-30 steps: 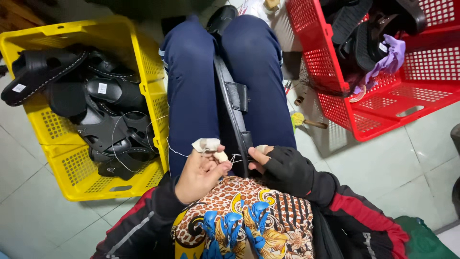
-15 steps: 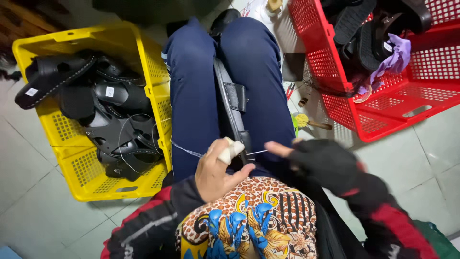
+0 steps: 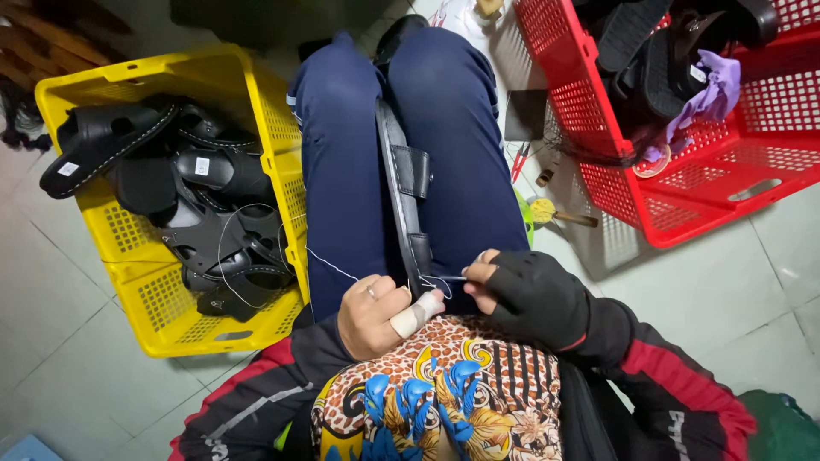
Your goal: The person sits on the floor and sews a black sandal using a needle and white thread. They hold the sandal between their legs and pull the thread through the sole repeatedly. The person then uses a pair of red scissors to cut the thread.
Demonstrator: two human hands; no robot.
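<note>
Far left of the hands, a yellow crate (image 3: 256, 128) stands on the tiled floor (image 3: 68, 358). It holds a pile of black sandals (image 3: 196, 213), with loose white thread lying across the pile.

The left hand (image 3: 376, 312) is bare, with a ring on one finger and a white tape wrap on the forefinger (image 3: 416, 314). The fingers are curled in narrow, the taped fingertip pressed against the near end of a black sandal (image 3: 408, 196). A white thread (image 3: 333, 265) runs from this hand up and to the left across the thigh.

The black sandal lies lengthwise in the gap between the person's two legs (image 3: 461, 128), clad in dark blue trousers. Its near end sits directly between the two hands; its far end points away toward the knees. A buckled strap (image 3: 420, 171) crosses the sandal farther out from the hands.

The right hand (image 3: 521, 294) wears a black fingerless glove. Its fingertips are pinched narrow on a thin needle (image 3: 451, 277), which points left toward the sandal edge, touching or just beside it.

Beyond the right hand, small tools (image 3: 547, 209) lie on the floor. Far right, a red crate (image 3: 683, 171) holds more dark sandals and a purple cloth (image 3: 713, 94).
</note>
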